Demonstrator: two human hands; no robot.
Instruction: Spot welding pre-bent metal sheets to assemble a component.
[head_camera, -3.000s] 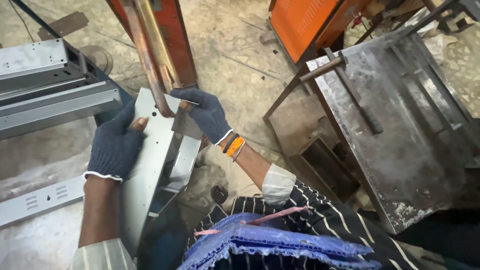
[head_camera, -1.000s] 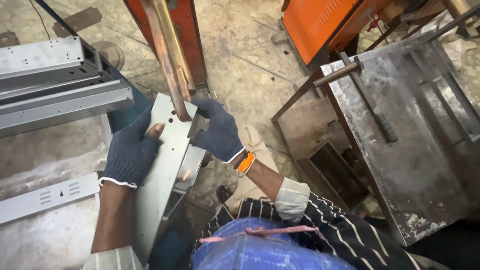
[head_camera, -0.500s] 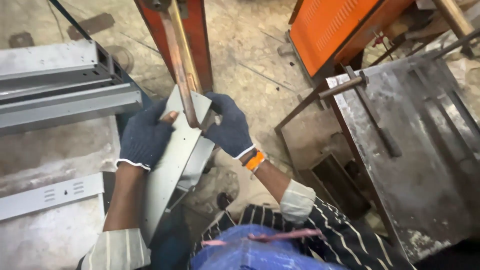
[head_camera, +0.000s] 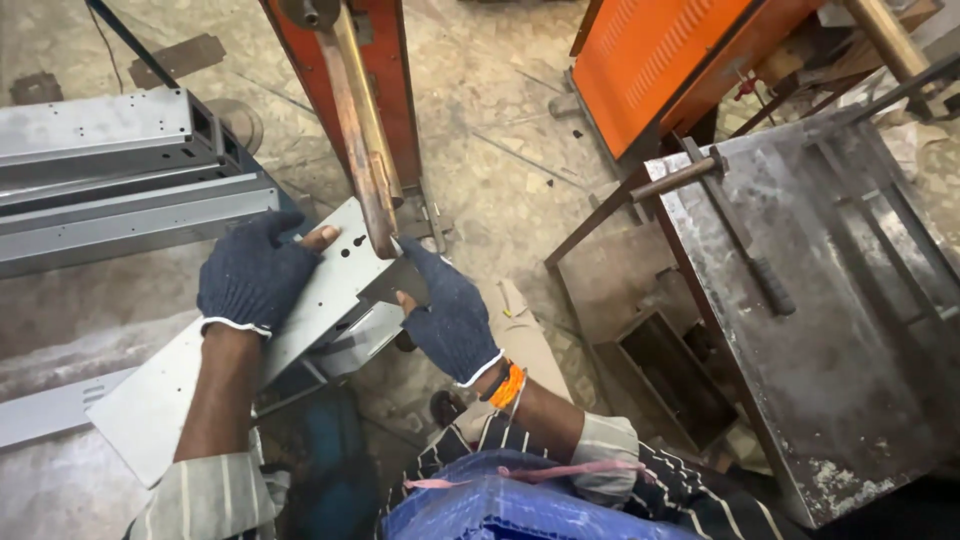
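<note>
the left hand (head_camera: 255, 280), in a dark knitted glove with one bare fingertip poking out, lies closed over the upper edge of a long grey sheet-metal panel (head_camera: 200, 380), fingers wrapped on top and pressing it down; the panel runs from below that wrist, slanting up past the fingers to where its punched end sits under the tip of a copper-coloured bar (head_camera: 362, 150); the right hand (head_camera: 448, 312), gloved the same way (an orange band shows at its wrist), pinches the panel's far corner, thumb and forefinger closed on the metal just beside the bar's lower end; between the two sets of fingers the panel's flat face shows a few small holes; just beyond the fingertips the copper bar rises along an orange machine column (head_camera: 385, 70); well out past the left fingers, a stack of grey metal channels (head_camera: 110, 180) lies on the floor, and another pale strip (head_camera: 50, 420) lies below that forearm; well apart from the right fingers, off to their outer side, stands a worn steel table (head_camera: 850, 330) with a rod-like tool lying on it, and beyond it an orange cabinet (head_camera: 650, 70) with a vented face.
</note>
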